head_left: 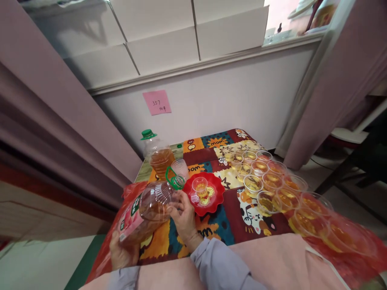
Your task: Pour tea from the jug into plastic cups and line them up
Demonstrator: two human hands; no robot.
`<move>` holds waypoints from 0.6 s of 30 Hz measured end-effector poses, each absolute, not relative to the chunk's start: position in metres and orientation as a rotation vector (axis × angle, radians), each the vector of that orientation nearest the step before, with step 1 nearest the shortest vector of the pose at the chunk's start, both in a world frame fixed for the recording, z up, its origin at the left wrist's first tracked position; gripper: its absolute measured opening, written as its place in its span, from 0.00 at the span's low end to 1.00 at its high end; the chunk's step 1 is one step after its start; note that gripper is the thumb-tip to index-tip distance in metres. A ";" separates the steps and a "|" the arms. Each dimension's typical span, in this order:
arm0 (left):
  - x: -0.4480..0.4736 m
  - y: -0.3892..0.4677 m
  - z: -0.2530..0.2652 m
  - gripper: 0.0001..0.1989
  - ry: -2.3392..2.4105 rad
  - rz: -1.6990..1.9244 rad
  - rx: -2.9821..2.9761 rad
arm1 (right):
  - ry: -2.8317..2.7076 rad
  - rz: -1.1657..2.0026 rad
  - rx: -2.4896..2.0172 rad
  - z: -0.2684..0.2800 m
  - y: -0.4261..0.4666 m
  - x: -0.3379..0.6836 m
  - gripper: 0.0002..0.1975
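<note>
A large clear plastic bottle (151,206) of amber drink, with a pink label and a green neck ring and handle, is tilted toward the right. My left hand (122,250) supports its base from below. My right hand (184,215) grips it near the shoulder, thumb and fingers closed against the side. Its mouth points toward a clear plastic cup (200,186) holding some amber liquid. That cup stands in a red scalloped dish (218,189) with a fruit-like print. Behind the mouth is a stack of clear cups (179,167).
A second bottle (162,159) with a green cap stands at the back left. Many filled cups (272,181) sit in rows along the right side. Red plastic film (104,237) hangs over the patterned tablecloth's (201,155) edges. A wall (217,96) rises behind.
</note>
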State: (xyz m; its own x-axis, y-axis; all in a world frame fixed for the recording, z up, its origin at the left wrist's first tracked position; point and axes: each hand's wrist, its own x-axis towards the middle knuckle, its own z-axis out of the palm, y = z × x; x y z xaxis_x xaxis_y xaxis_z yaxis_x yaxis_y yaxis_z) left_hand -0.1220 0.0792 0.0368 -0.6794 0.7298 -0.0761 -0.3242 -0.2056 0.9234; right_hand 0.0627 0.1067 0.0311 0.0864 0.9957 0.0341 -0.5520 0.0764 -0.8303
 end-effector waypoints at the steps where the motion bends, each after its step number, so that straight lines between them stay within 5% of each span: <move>1: -0.121 0.079 0.039 0.26 1.358 1.943 0.504 | -0.758 1.330 -0.767 0.030 0.107 0.062 0.37; 18: -0.121 0.077 0.031 0.35 1.167 1.910 0.574 | -0.723 1.397 -0.811 0.036 0.101 0.075 0.39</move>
